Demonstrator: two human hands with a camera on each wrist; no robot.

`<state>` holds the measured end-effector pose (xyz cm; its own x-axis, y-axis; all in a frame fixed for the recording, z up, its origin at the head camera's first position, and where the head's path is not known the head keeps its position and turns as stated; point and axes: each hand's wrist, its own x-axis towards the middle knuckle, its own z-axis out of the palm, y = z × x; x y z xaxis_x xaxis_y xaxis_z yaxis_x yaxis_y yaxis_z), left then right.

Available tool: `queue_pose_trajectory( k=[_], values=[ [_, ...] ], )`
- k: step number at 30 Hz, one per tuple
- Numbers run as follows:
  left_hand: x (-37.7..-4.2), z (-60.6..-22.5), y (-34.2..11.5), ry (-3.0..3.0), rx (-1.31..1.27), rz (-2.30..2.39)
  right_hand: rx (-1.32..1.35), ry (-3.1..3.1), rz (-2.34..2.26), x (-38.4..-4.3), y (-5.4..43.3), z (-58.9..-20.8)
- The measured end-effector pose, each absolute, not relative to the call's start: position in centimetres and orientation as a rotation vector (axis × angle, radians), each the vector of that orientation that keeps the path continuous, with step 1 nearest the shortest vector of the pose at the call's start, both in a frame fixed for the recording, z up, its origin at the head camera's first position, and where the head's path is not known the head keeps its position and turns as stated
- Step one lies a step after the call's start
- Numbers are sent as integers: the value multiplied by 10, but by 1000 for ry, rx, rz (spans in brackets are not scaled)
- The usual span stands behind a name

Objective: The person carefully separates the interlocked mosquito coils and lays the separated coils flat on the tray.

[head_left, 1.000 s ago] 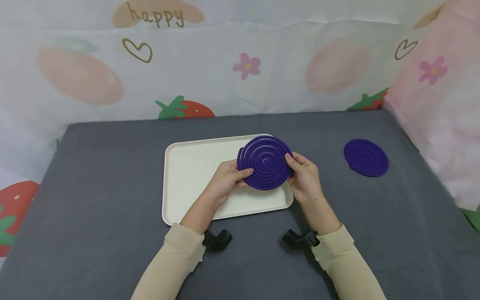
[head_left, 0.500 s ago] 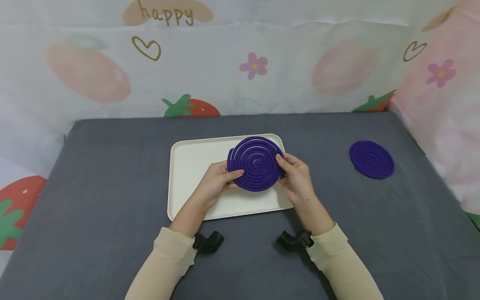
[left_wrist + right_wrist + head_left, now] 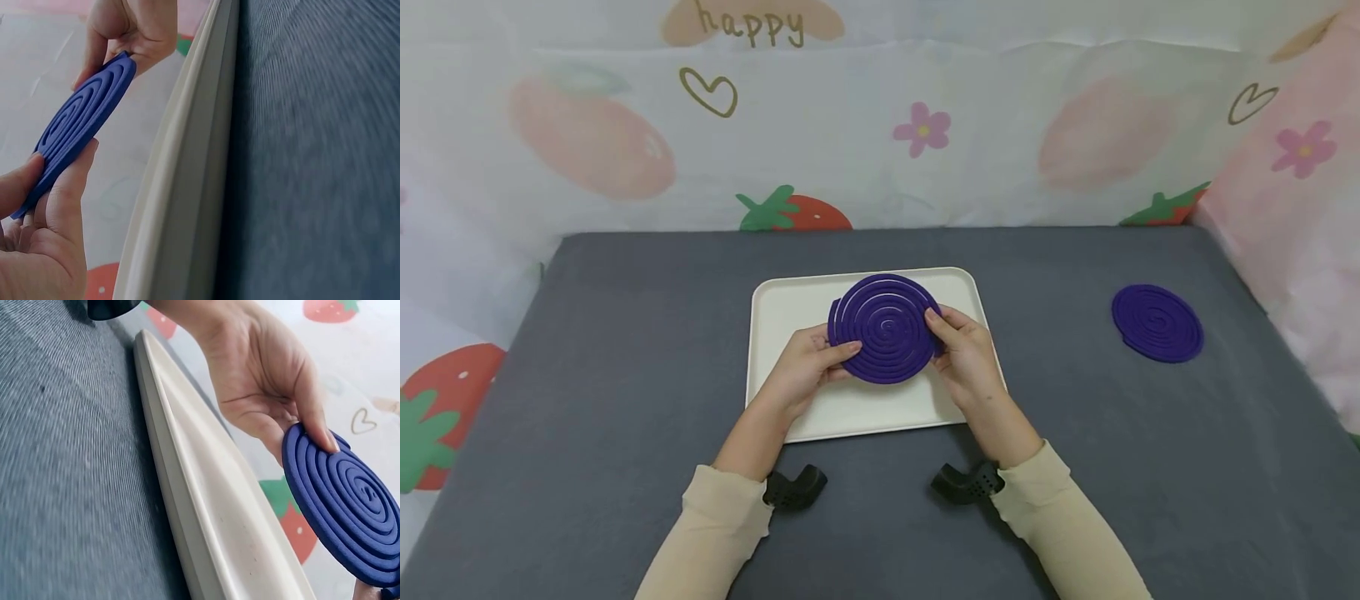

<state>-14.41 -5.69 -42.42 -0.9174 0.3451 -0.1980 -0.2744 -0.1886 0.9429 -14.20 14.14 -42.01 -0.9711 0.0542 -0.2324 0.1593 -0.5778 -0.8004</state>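
A flat purple disc point(image 3: 886, 329), wound in a spiral like a coaster, is held up over the cream tray point(image 3: 790, 302) with its coiled face showing. My left hand point(image 3: 805, 362) pinches its left edge, thumb on top and fingers beneath. At the opposite edge my right hand point(image 3: 967, 350) pinches it in the same way. The left wrist view shows the disc point(image 3: 78, 119) tilted between both hands, apart from the tray's rim point(image 3: 178, 162). The right wrist view has the left hand point(image 3: 262, 387) gripping the far edge, while most of the right hand is out of frame.
A second purple spiral disc point(image 3: 1157, 323) lies flat on the grey tablecloth point(image 3: 1075, 500) at the right. Behind the table hangs a white curtain point(image 3: 970, 192) printed with strawberries, flowers and hearts. Each wrist carries a black camera mount point(image 3: 795, 487).
Both hands have carried the disc leftward over the tray, keeping the same hold on it. The background, tray and second disc have shifted right in the head view.
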Motion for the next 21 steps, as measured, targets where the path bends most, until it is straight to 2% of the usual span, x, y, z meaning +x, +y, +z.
queue_pose_trajectory(
  k=[13,21],
  values=[
    [-143,-425,-81,1675,73,2194,328,1400,-2708,-146,117,-422],
    [-146,-428,-84,1641,42,2236,432,1385,-2658,-151,111,-426]
  ],
)
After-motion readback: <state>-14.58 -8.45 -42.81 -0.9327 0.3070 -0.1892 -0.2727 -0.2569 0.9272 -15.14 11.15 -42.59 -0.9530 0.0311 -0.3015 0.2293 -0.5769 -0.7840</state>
